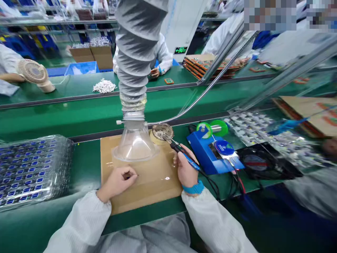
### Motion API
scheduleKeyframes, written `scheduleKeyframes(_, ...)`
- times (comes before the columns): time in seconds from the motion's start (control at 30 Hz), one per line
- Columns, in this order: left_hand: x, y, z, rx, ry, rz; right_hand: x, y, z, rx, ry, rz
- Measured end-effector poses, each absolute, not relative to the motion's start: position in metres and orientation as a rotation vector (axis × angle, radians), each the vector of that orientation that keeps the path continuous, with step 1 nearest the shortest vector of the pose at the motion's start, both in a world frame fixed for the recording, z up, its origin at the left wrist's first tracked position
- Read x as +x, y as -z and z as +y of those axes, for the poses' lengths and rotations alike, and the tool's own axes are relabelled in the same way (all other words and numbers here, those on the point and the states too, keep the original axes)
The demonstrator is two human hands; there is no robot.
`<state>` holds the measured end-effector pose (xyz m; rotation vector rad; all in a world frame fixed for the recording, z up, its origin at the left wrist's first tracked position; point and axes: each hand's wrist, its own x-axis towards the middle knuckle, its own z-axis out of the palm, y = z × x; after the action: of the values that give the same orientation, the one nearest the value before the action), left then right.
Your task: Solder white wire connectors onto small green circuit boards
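A slim black-and-blue corded tool (188, 159) lies at two o'clock on the flat brown sheet (158, 179), gripped by the closed right hand (187, 170), its metal tip reaching the round brown dish (168, 128) of pale bits at one o'clock. At eight o'clock the left hand (118, 182) is loosely curled, thumb near fingertips, and I cannot tell whether it pinches anything. Beyond, the clear plastic funnel-shaped hood (135, 142) is at twelve, the blue box-shaped station (200, 154) at three, and stacked clear trays (37, 168) at nine on the green surface (84, 158).
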<state>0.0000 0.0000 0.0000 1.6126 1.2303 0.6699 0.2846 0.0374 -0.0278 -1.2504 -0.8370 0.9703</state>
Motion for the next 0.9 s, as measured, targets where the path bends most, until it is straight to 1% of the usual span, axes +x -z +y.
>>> scheduleKeyframes(0.13,-0.001,-0.003,0.000,1.619,-0.675,1.244,0.283,0.030,0.037,-1.175,-0.908,-0.833)
scheduleKeyframes(0.33,-0.001,-0.003,0.001,1.651,-0.702,1.242,0.284,0.029,0.038,-1.264,-0.846,-0.903)
scheduleKeyframes(0.47,-0.001,-0.003,0.000,1.640,-0.717,1.242,0.283,0.021,0.036,-1.222,-0.861,-0.878)
scheduleKeyframes(0.6,-0.001,-0.005,0.000,1.568,-0.753,1.234,0.279,0.018,0.018,-1.094,-0.825,-0.812)
scheduleKeyframes(0.7,-0.001,-0.003,0.001,1.510,-0.784,1.220,0.270,0.021,-0.004,-1.141,-0.819,-0.810)
scheduleKeyframes(0.8,-0.001,-0.002,0.001,1.494,-0.808,1.221,0.251,0.019,-0.021,-1.315,-0.924,-0.926)
scheduleKeyframes(0.9,-0.002,-0.002,0.001,1.493,-0.832,1.229,0.223,0.011,-0.023,-1.313,-1.155,-1.055)
